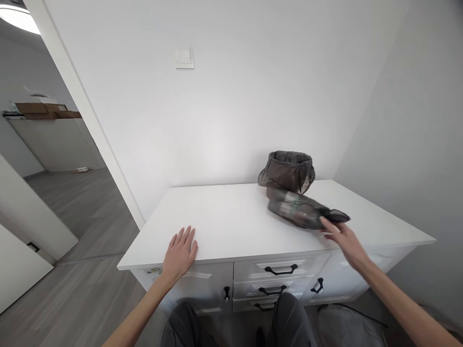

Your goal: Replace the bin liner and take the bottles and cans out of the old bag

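Two hands are in my view over the white dresser top (pixel 231 212); my left hand (pixel 180 254) lies flat near the front edge, palm down, fingers spread and straight, closed on nothing and pressing only the bare surface; my right hand (pixel 342 238) reaches in from the right and meets the near end of a dark bundle (pixel 302 211), a grey-brown bag wrapped around something greenish that I cannot identify; the fingers are loosely curled at that end and touching it, but I cannot tell whether they truly grip it or just rest against it, since the picture is blurred there; the bundle lies on its side on the right half of the top, slanting from the back toward the front right; just behind it, touching or nearly so, stands a small bin (pixel 288 171) lined with a similar dark bag, upright against the back wall; on that wall, higher up, sits a white switch plate (pixel 184 58); below the top I see drawers with black handles (pixel 281 270); to the left an open doorway shows grey floorboards (pixel 79 207).
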Demonstrator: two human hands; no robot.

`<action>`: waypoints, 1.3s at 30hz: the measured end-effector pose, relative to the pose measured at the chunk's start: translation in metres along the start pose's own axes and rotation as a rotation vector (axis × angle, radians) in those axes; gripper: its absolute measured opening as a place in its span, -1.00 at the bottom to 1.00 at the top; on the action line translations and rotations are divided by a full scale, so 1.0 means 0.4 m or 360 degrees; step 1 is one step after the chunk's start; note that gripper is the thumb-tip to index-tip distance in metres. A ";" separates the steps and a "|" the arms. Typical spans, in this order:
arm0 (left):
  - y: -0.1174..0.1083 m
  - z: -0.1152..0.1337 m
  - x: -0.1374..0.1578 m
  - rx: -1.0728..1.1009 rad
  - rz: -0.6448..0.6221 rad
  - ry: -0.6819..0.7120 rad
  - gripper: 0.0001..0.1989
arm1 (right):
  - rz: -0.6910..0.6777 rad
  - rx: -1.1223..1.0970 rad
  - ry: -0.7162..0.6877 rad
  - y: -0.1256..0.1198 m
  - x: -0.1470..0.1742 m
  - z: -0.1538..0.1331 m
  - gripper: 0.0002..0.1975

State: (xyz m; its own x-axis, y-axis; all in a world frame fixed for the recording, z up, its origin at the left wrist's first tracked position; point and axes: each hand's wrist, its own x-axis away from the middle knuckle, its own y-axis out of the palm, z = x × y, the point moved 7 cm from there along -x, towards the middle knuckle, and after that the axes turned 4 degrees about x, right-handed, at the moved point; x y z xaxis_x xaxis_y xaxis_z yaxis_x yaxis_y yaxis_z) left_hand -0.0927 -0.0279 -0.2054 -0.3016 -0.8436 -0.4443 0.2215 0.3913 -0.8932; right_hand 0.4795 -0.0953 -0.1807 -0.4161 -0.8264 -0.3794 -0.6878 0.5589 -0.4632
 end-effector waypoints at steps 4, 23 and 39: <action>-0.009 -0.003 -0.004 0.0025 -0.0037 -0.0010 -0.45 | -0.0461 -0.0307 -0.0013 0.110 0.131 -0.095 -0.43; 0.017 0.414 -0.225 0.0721 -0.0080 0.0085 -0.81 | -0.0326 0.1047 -0.0997 0.457 0.141 -0.506 -0.74; -0.088 0.424 -0.165 0.0881 -0.0070 0.0539 -0.77 | -0.1011 0.0323 -0.0728 0.369 0.115 -0.539 -0.82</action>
State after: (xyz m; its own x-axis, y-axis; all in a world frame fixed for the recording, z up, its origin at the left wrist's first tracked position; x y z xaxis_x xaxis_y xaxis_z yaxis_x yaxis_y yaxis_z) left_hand 0.0767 -0.0482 -0.1329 -0.5769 -0.6567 -0.4858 0.6201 0.0351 -0.7837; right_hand 0.2306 -0.0656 -0.0940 0.3327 -0.9052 -0.2643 -0.5713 0.0295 -0.8202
